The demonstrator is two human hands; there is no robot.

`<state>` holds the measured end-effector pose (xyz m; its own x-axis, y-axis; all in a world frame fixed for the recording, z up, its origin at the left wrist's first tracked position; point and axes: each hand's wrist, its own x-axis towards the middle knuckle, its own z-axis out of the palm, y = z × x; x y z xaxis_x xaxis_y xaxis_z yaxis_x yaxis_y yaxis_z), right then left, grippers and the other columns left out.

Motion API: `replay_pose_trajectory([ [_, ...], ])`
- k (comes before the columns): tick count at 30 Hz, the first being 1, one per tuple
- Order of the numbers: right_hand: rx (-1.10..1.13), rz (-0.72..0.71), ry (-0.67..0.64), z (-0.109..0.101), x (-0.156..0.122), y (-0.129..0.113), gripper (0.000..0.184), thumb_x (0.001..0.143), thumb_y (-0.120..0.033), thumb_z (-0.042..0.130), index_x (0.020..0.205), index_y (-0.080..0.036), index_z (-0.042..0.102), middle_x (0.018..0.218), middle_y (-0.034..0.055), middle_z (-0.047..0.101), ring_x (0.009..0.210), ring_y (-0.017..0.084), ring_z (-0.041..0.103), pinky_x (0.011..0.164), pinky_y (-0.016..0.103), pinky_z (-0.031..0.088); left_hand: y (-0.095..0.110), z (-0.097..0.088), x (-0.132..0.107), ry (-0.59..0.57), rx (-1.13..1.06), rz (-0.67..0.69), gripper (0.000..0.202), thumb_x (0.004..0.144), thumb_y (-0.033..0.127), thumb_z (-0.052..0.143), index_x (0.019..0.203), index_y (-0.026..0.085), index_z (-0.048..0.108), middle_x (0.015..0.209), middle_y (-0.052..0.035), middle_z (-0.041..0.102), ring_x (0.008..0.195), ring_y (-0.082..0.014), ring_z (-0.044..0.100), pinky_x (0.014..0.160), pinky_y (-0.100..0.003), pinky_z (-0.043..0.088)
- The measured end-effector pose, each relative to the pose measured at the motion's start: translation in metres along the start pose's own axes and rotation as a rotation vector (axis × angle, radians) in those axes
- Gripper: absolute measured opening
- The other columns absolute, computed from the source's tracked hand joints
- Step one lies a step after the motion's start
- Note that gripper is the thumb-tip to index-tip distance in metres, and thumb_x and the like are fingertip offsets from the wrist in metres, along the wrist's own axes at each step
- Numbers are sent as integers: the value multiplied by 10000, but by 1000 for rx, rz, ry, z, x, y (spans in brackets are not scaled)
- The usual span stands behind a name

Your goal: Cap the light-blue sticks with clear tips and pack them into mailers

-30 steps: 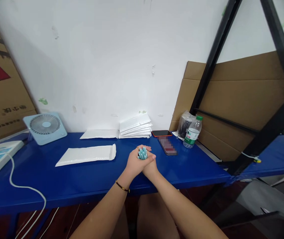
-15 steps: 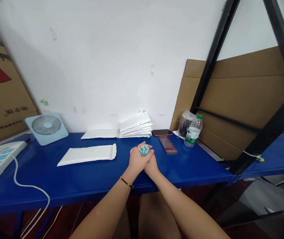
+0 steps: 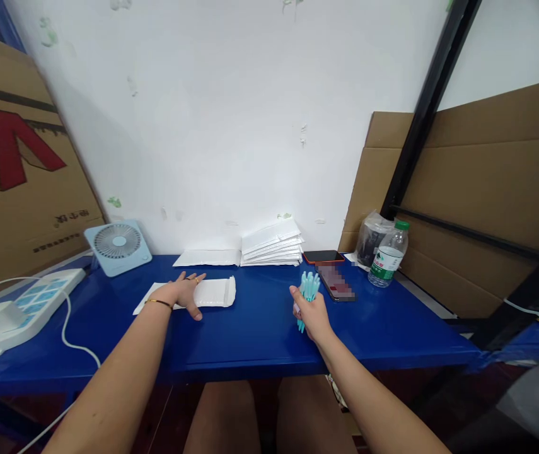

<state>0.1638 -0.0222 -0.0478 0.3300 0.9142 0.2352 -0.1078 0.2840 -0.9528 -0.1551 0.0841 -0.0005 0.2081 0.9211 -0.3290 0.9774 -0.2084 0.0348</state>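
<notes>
My right hand [image 3: 314,309] is closed around a bundle of slim light-blue sticks [image 3: 309,285], perhaps pens, held upright over the table. Their tops fan out above my fist and a few ends poke out below it. My left hand [image 3: 185,294] reaches over a white padded envelope [image 3: 215,292], palm down with fingers spread. It covers the envelope's middle; whether it touches the surface I cannot tell. Behind lie another white envelope [image 3: 207,257] and a stack of white envelopes [image 3: 273,243] against the wall.
On the blue table [image 3: 250,340], a light-blue fan [image 3: 118,247] and a power strip [image 3: 46,302] with a white cable stand left. Two phones, one orange-edged [image 3: 323,256] and one dark [image 3: 336,281], lie right, near a water bottle [image 3: 389,255] and bagged dark item [image 3: 371,238]. A black frame [image 3: 432,101] rises beyond.
My hands were clasped together around the blue bundle. Now they are apart: the left has moved left over the envelope, and the right keeps the bundle. The view has shifted slightly left.
</notes>
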Motion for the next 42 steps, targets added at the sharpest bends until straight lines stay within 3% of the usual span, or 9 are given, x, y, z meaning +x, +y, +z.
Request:
replay_pose_trajectory([
  [5, 241, 87, -46, -1, 7, 5, 325, 679, -415, 657, 576, -193, 443, 381, -78, 347, 319, 62, 289, 344, 219, 233, -9, -2, 5, 62, -40, 98, 1218, 306, 439, 761, 1382, 187, 249, 1379, -180, 352, 1254, -386, 307, 985, -488, 278],
  [8, 449, 150, -6, -2, 18, 4, 263, 700, -413, 633, 678, -181, 510, 397, -93, 340, 324, 60, 296, 360, 222, 270, 3, -1, 5, 146, -53, 221, 942, 382, 432, 723, 1254, 200, 457, 1228, -115, 525, 1090, -314, 500, 902, -352, 381],
  [14, 754, 258, 145, 9, 42, 4, 248, 690, -384, 610, 625, -205, 451, 474, -65, 473, 556, 133, 580, 593, 300, 479, 72, 10, -5, 372, -79, 415, 544, 521, 368, 631, 1038, 217, 548, 974, -49, 615, 918, -242, 573, 804, -295, 400],
  [18, 745, 168, 225, 17, 48, 10, 253, 702, -400, 587, 618, -210, 443, 494, -69, 498, 597, 129, 601, 744, 339, 497, 111, 13, -16, 383, -209, 469, 499, 561, 352, 607, 1035, 232, 509, 932, -25, 612, 886, -239, 579, 737, -284, 405],
  [23, 712, 204, 155, 27, 43, 13, 313, 685, -486, 589, 624, -204, 467, 630, 4, 618, 794, 192, 637, 732, 342, 501, 134, 14, -18, 381, -377, 536, 472, 576, 350, 607, 1019, 230, 498, 905, -16, 587, 812, -213, 570, 687, -276, 417],
  [29, 594, 252, 81, 44, 31, 11, 314, 660, -463, 632, 729, -168, 552, 864, 69, 661, 814, 208, 634, 609, 294, 507, 147, 22, -17, 397, -441, 547, 413, 614, 283, 562, 1018, 213, 515, 926, -22, 597, 824, -206, 569, 750, -315, 427],
  [35, 514, 187, 164, 60, 30, -23, 313, 639, -438, 655, 713, -152, 552, 698, 45, 628, 634, 182, 614, 552, 278, 486, 173, 34, -33, 898, -269, 390, 792, 582, 236, 659, 1312, 251, 350, 1317, -90, 427, 1226, -290, 353, 1052, -426, 177],
  [39, 345, 75, 122, 74, 26, -51, 314, 615, -427, 674, 724, -148, 579, 673, 24, 611, 628, 155, 580, 574, 255, 461, 190, 32, -33, 884, -408, 262, 570, 748, 279, 524, 1299, 259, 380, 1195, -87, 557, 1028, -247, 545, 864, -331, 386],
  [42, 194, -4, 72, 78, 28, -64, 324, 576, -420, 693, 725, -157, 576, 644, -5, 592, 616, 140, 555, 574, 245, 436, 192, 22, -28, 814, -479, 167, 456, 784, 331, 476, 1236, 273, 462, 1004, -81, 658, 865, -253, 615, 702, -297, 414],
])
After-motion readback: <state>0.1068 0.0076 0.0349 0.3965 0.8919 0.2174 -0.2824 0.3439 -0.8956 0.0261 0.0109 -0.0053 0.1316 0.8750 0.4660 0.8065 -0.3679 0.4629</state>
